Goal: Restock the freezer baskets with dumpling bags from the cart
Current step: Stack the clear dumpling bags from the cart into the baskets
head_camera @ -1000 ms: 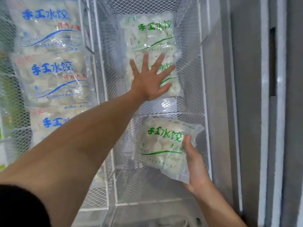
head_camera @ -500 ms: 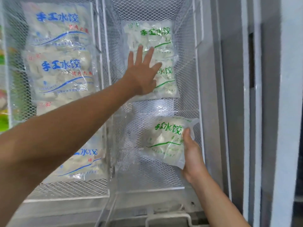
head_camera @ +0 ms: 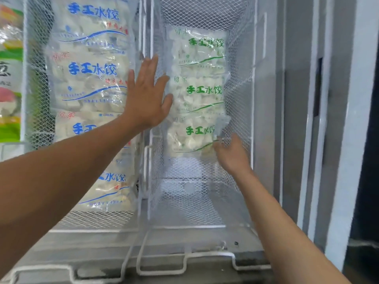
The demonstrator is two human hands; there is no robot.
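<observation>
While my left hand lies flat with fingers straight at centre frame, against the mesh wall between the two baskets, my right hand at centre right pinches the lower right corner of the bottom green bag. That bag sits in the right basket just under two more green bags; blue bags fill the left basket at upper left.
</observation>
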